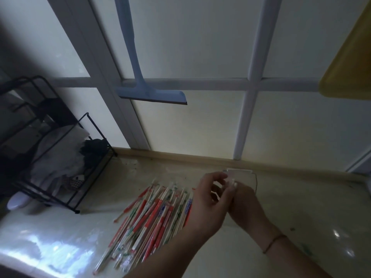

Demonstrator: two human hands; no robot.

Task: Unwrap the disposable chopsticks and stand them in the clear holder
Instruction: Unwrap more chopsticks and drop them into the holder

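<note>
A pile of several wrapped disposable chopsticks (154, 215), in red, green and blue printed sleeves, lies fanned out on the pale counter. Just right of the pile stands the clear holder (253, 178). Only its top rim and right edge show plainly. My left hand (206, 205) and my right hand (246, 207) meet in front of it, fingers curled, with the fingertips together at the holder's near side just below the rim. Both hands seem to grip the holder. No chopstick shows in either hand or in the holder.
A black wire rack (60, 157) with cloths and bags stands at the left on the counter. A blue squeegee (152, 93) hangs on the frosted window behind. A yellow board (349, 63) juts in at the upper right. A wooden ledge (200, 157) borders the counter's back.
</note>
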